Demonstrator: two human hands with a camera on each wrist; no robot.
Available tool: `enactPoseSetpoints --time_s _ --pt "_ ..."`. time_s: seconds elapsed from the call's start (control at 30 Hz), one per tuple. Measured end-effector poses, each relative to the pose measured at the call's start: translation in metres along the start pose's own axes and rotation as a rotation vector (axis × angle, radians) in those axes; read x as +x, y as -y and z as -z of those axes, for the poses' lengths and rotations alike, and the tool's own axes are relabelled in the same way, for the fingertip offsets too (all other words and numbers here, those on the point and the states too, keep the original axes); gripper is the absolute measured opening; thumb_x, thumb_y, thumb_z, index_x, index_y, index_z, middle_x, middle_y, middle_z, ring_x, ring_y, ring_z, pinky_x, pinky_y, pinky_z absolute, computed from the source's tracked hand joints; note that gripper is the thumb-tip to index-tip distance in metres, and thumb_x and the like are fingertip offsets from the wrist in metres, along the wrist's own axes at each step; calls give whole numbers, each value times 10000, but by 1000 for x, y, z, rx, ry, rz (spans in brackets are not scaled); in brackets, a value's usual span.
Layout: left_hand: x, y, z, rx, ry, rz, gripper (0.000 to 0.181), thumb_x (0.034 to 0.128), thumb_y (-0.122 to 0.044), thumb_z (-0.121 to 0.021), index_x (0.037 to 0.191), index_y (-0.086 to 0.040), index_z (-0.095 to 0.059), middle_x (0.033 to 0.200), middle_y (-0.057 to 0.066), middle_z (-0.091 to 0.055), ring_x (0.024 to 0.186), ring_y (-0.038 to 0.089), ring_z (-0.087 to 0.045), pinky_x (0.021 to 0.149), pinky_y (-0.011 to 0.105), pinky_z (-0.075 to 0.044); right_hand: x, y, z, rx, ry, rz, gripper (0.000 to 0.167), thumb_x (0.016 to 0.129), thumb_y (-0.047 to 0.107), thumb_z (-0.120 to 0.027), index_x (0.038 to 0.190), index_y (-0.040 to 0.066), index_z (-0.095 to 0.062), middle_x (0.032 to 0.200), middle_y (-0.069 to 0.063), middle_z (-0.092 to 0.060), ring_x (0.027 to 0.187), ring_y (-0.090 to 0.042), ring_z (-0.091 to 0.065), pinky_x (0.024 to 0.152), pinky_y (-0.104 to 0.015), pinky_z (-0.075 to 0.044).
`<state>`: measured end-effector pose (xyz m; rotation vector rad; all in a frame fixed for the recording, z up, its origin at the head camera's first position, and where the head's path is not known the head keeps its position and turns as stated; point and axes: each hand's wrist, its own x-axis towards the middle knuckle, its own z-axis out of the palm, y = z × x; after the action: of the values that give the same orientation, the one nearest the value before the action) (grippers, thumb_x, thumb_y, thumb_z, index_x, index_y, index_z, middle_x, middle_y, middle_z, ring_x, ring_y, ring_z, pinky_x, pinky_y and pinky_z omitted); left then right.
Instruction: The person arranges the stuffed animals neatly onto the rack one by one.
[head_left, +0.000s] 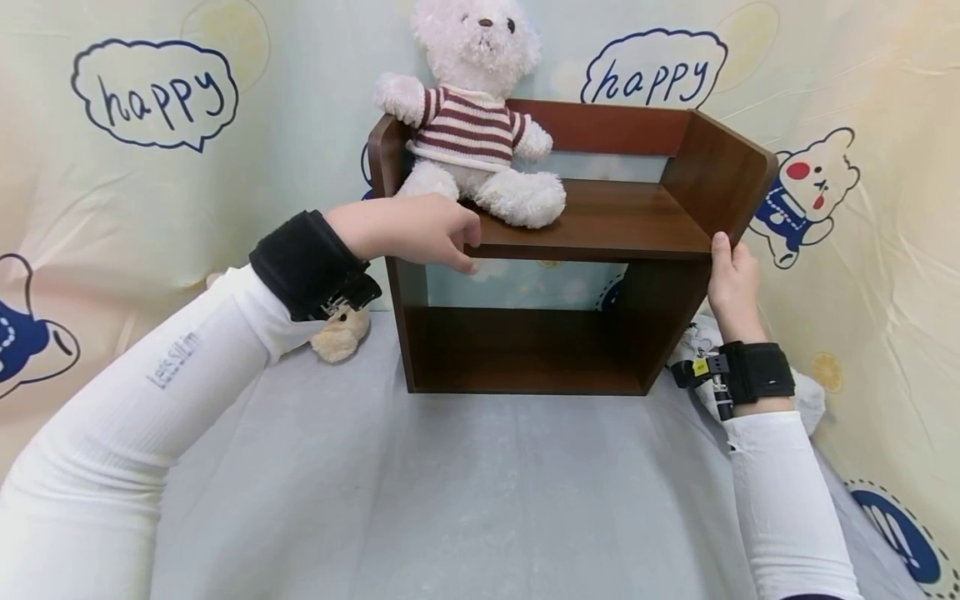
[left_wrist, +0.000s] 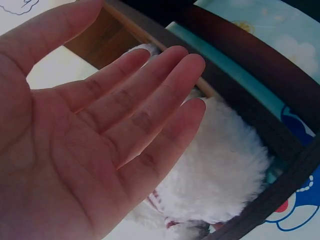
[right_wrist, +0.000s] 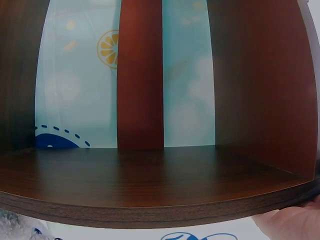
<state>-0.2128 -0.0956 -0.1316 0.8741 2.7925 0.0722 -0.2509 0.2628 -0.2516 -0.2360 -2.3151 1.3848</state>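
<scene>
A white teddy bear (head_left: pixel 474 125) in a striped red-and-white sweater sits on the upper board of a dark brown wooden shelf (head_left: pixel 600 221), toward its left side. My left hand (head_left: pixel 416 229) hovers in front of the bear's legs near the upper board's front edge. In the left wrist view, the fingers of this hand (left_wrist: pixel 100 120) are extended, palm toward the camera, with white fur (left_wrist: pixel 220 165) behind them. My right hand (head_left: pixel 731 283) grips the front edge of the shelf's right side panel. Only a bit of that hand (right_wrist: pixel 290 222) shows in the right wrist view.
The shelf stands on a grey cloth surface (head_left: pixel 465 492). A beige plush toy (head_left: pixel 341 333) lies left of it, partly behind my left wrist. Something white and soft (head_left: pixel 810 402) lies behind my right wrist. A printed curtain (head_left: pixel 300 167) hangs behind.
</scene>
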Motion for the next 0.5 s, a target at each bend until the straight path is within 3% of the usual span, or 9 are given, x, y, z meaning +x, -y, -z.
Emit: enactPoseSetpoints --time_s 0.5 --pt "-10 11 -27 30 99 -14 386 879 -240 -597 1179 -8 -524 1014 118 -617 942 222 -567 788 358 -464 1 -1 0 3 8 17 631 968 472 -209 1393 16 -298 1406 -171 -356 1172 -268 -368 1012 -426 -294"
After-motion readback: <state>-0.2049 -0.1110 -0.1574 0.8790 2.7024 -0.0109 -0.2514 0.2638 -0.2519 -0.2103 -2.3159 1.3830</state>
